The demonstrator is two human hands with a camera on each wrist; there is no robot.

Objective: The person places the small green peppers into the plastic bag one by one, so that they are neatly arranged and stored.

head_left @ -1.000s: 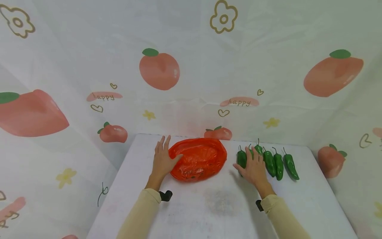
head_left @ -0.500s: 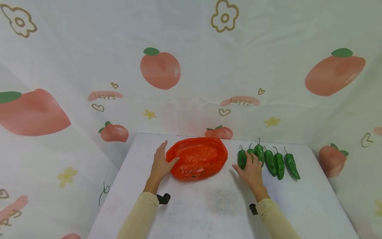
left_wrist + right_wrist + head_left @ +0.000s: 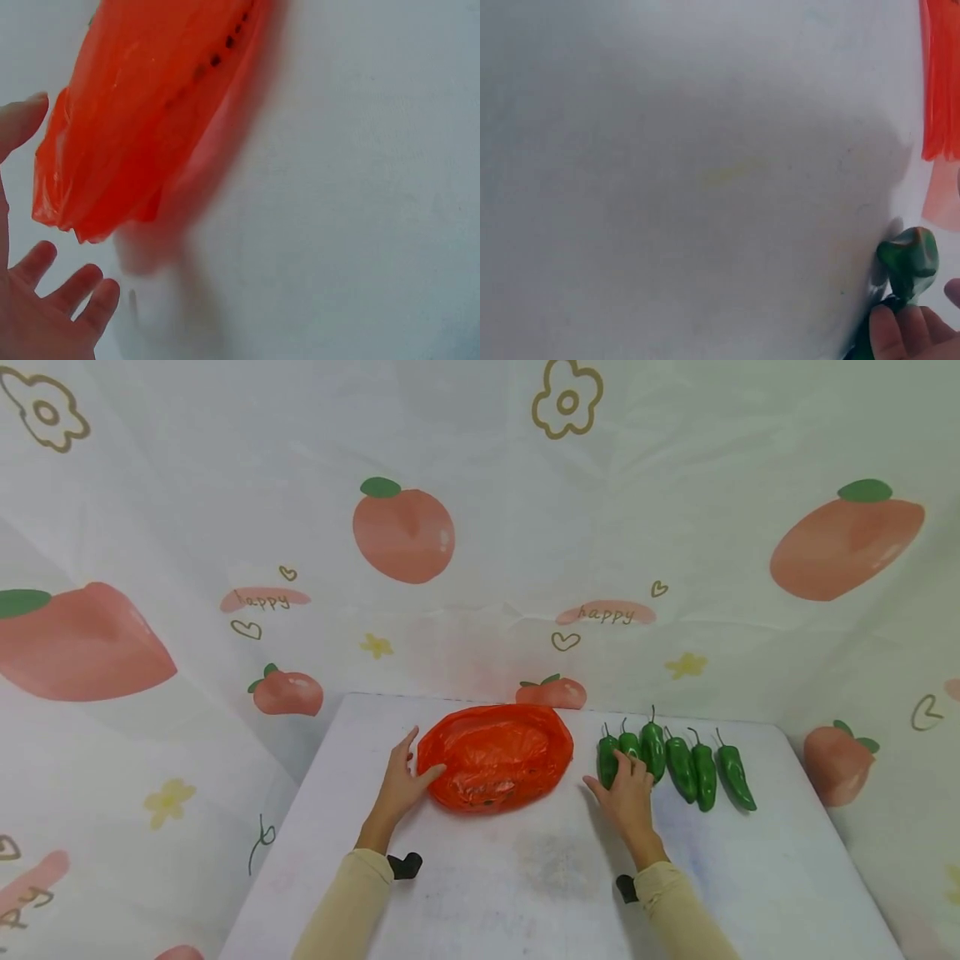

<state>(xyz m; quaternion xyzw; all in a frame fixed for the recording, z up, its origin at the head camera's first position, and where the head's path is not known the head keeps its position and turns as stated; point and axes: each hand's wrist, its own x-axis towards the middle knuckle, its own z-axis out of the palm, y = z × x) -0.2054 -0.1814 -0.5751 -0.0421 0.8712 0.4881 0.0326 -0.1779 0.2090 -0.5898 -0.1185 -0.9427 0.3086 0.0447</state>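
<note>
A red plastic bag point(image 3: 498, 760), spread into a rounded oval, lies on the white table point(image 3: 555, 902). My left hand point(image 3: 396, 789) is at its left edge with thumb and fingers spread apart. In the left wrist view, the bag point(image 3: 150, 112) shows dark marks near its rim, and a gap separates it from the fingers point(image 3: 79, 289). Several green chili peppers point(image 3: 679, 768) lie side by side right of the bag. My right hand point(image 3: 630, 797) hovers close to the leftmost ones, fingers slightly bent, holding nothing. Whether its fingertips touch a pepper point(image 3: 911, 262) is unclear.
A white cloth curtain point(image 3: 480, 635) printed with peaches, flowers and the word "happy" rises behind the table and along both sides. A black wrist mount point(image 3: 406, 865) sticks out by the left sleeve, and another black mount point(image 3: 626, 888) by the right one.
Both hands have drawn back a little toward the near side, the right one also slightly leftward. More of the peppers shows now. Bag and peppers stay in place.
</note>
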